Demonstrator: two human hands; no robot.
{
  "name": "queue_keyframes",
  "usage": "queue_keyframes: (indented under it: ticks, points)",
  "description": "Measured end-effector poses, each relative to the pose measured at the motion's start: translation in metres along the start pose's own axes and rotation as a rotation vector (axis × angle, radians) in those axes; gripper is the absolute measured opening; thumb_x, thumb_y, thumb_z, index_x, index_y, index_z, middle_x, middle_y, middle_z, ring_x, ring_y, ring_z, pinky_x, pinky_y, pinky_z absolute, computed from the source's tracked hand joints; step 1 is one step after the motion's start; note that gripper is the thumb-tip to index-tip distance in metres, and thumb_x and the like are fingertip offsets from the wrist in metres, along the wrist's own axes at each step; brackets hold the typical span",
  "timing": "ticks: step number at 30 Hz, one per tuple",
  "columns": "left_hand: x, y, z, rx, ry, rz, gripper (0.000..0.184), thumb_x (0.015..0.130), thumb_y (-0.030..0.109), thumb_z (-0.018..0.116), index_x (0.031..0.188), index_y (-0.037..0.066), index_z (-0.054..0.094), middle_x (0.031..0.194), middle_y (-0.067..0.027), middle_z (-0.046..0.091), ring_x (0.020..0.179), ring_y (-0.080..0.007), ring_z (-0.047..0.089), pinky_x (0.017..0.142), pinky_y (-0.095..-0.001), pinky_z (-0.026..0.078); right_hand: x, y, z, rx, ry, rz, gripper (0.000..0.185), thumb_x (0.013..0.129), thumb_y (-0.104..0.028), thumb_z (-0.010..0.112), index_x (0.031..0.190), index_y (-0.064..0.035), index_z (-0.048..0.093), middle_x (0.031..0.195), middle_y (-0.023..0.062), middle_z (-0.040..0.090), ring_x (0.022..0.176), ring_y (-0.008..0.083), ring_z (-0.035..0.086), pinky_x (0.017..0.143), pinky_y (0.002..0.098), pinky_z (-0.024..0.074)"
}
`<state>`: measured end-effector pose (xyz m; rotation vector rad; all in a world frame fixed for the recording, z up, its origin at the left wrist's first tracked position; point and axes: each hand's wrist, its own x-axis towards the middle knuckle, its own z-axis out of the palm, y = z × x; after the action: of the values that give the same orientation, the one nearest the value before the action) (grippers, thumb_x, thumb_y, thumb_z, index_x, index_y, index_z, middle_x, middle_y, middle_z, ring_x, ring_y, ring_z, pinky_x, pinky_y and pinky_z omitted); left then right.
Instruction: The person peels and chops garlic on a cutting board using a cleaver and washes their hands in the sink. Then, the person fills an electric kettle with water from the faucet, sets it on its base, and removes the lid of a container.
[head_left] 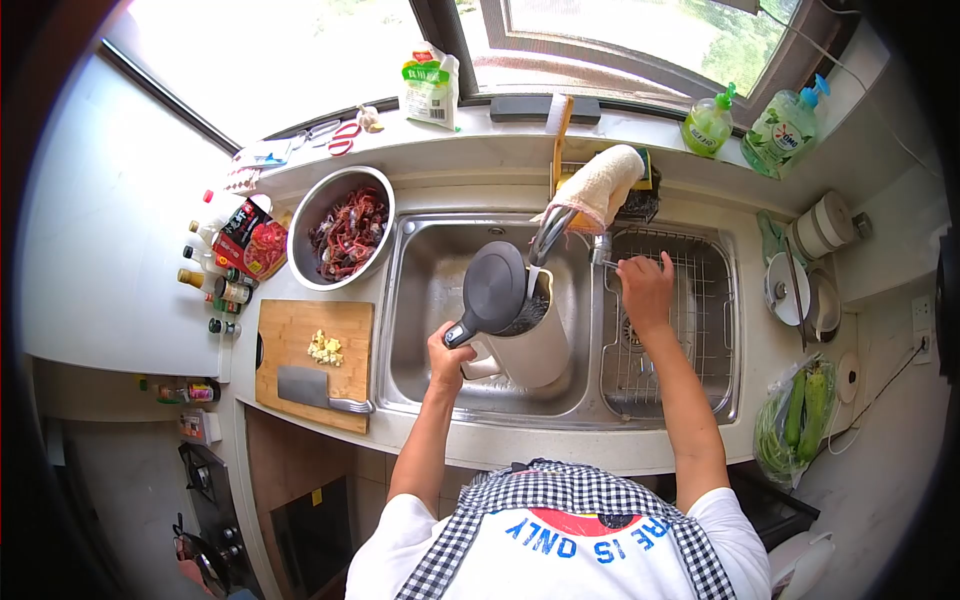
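Observation:
A white electric kettle (535, 350) with its dark lid (496, 286) raised is held over the left sink basin (430, 270). My left hand (447, 358) is closed round its handle. Above the kettle's opening is the spout of the metal faucet (552, 236), whose upper part is wrapped in a pale cloth (605, 185). Water seems to show inside the kettle. My right hand (646, 290) is at the faucet's small lever, right of the faucet base, with some fingers raised; the fingertips' contact is hard to make out.
A steel bowl of crayfish (350, 228) stands left of the sink. Below it lies a cutting board (270, 345) with chopped garlic (324, 348) and a cleaver (303, 386). A wire rack (690, 350) fills the right basin. Bagged green vegetables (795, 420) and soap bottles (708, 124) are at the right.

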<state>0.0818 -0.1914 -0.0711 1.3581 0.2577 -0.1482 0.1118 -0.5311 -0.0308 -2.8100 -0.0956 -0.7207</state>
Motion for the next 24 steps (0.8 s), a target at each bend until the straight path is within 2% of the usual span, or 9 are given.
queue_keyframes:
  ticks: [24]
  points:
    - [0.0004,-0.0080,-0.0040,0.013,-0.011,-0.009,0.024,0.049,-0.001,0.054,0.073,0.002,0.055,0.057,-0.0015,0.050,0.048,-0.0112,0.049,0.049,-0.0241,0.040,0.0009,0.0013,0.0014,0.001,0.016,-0.006,0.009,0.078,-0.015,0.068,0.085,-0.0132,0.062,0.080,0.0004,0.057,0.082,0.0194,0.059,0.101,0.0506,0.0331]
